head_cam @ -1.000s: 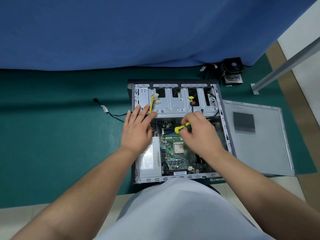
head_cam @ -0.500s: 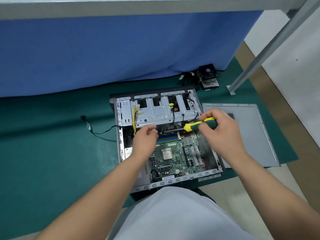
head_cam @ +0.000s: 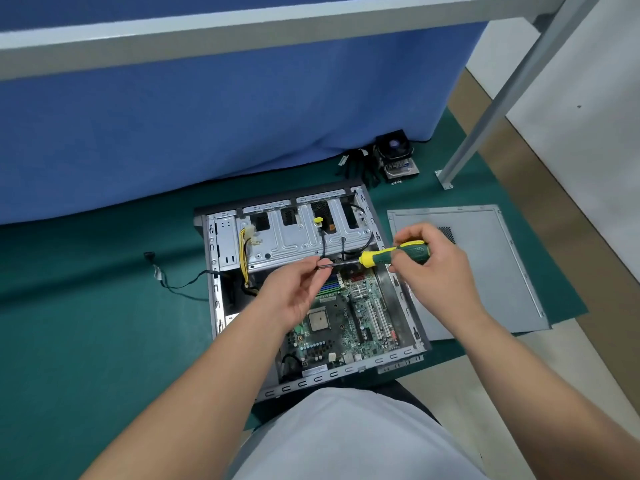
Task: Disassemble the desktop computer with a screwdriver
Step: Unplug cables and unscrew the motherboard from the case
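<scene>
Green mat (head_cam: 86,341) bears open case (head_cam: 414,327) holding motherboard (head_cam: 349,323)

No text, brand, number or sign is legible at this resolution. A few surfaces carry print — all of it too small or blurred to make out. A white sticker (head_cam: 314,370) lies along the near edge of the motherboard (head_cam: 349,320) with dark marks that could be a barcode or serial line, yet no character resolves. The board itself shows fine white silkscreen specks, unreadable. A pale tag (head_cam: 157,271) on the loose black cable (head_cam: 180,285) left of the case bears no decipherable lettering — the screwdriver (head_cam: 394,256) handle shows none either.
</scene>
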A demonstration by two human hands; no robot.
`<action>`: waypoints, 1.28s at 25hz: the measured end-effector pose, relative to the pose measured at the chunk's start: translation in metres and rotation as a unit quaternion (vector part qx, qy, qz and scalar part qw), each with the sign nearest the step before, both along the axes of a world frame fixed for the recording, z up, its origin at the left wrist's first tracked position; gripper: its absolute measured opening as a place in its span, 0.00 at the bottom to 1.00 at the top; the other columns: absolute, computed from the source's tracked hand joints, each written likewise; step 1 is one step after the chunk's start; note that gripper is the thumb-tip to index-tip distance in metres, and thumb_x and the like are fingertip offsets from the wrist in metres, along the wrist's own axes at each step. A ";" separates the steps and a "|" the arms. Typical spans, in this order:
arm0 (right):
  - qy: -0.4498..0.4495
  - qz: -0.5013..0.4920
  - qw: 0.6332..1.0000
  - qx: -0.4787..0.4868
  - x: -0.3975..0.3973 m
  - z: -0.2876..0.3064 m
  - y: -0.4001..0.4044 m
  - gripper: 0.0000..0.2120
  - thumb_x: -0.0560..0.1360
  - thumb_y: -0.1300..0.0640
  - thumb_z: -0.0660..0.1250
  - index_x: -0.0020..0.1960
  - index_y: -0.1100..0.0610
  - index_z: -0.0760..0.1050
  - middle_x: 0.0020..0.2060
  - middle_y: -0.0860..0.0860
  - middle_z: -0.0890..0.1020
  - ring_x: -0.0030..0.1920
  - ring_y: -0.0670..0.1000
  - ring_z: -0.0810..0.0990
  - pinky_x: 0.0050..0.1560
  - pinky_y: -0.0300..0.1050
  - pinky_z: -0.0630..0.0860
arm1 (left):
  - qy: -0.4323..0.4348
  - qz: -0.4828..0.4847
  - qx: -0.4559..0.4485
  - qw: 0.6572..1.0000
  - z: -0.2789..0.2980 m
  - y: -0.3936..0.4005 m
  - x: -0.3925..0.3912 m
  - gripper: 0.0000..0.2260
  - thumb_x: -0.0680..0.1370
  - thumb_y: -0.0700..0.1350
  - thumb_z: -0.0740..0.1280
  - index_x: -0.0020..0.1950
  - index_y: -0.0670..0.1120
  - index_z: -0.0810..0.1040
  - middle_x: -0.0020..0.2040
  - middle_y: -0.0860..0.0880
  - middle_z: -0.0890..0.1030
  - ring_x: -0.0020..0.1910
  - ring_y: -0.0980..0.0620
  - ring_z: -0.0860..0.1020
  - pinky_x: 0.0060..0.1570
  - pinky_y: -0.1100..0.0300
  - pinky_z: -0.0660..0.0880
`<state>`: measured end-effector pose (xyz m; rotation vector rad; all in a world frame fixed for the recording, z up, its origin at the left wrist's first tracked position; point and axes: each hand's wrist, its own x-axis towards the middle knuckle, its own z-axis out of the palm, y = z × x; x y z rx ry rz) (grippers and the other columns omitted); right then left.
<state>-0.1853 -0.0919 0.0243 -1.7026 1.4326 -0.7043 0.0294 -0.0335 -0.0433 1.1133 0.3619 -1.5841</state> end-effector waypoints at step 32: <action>-0.018 0.175 0.984 0.013 -0.032 -0.083 -0.176 0.05 0.73 0.49 0.75 0.46 0.49 0.83 0.41 0.44 0.82 0.46 0.45 0.81 0.50 0.47 0.78 | -0.064 -0.076 0.005 0.995 0.009 -0.159 -0.103 0.11 0.80 0.41 0.71 0.39 0.42 0.89 0.42 0.43 0.86 0.39 0.50 0.86 0.43 0.58 0.83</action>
